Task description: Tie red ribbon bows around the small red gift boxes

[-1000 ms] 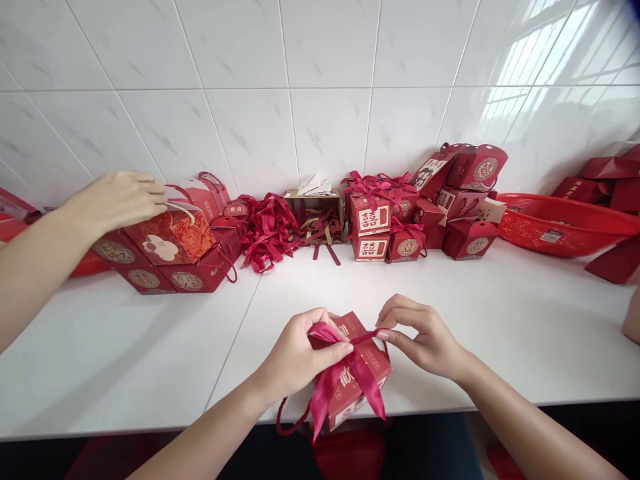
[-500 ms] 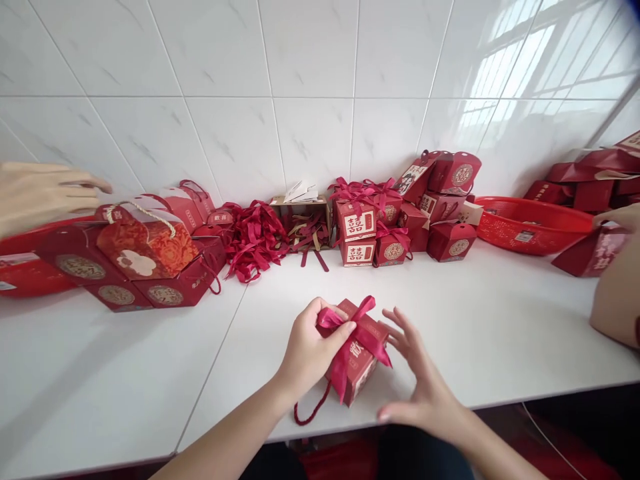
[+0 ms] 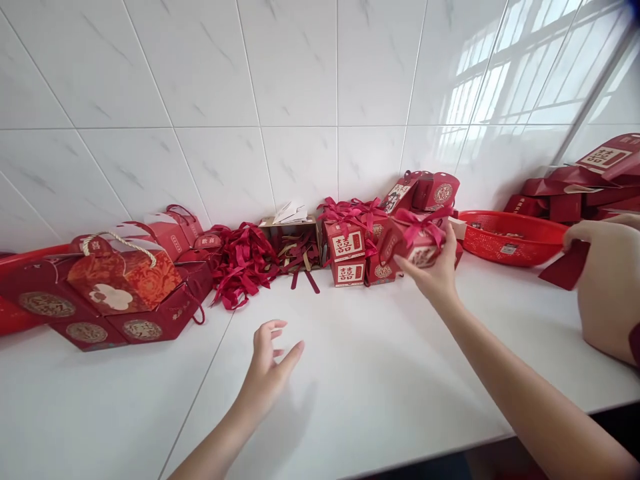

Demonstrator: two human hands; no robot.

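My right hand [image 3: 435, 280] grips a small red gift box [image 3: 407, 245] with a pink-red ribbon bow [image 3: 423, 227] on top. It holds the box off the table, just in front of the stacked red boxes at the back. My left hand [image 3: 273, 360] hovers over the white table [image 3: 320, 387], fingers apart and holding nothing. Beside the held box on its left, bow-topped boxes [image 3: 349, 243] stand two high against the wall. Part of the stack behind the held box is hidden.
Loose red ribbons [image 3: 245, 260] lie heaped beside an open carton [image 3: 297, 247] of paper strips. More gift boxes [image 3: 125, 280] are piled at left. A red plastic basket [image 3: 510, 237] stands at right, near another person's hand [image 3: 605, 267] holding red card.
My right hand has taken the ribboned box from the front of the table and carried it back to the right. My left hand has let go and moved left. The view has shifted.
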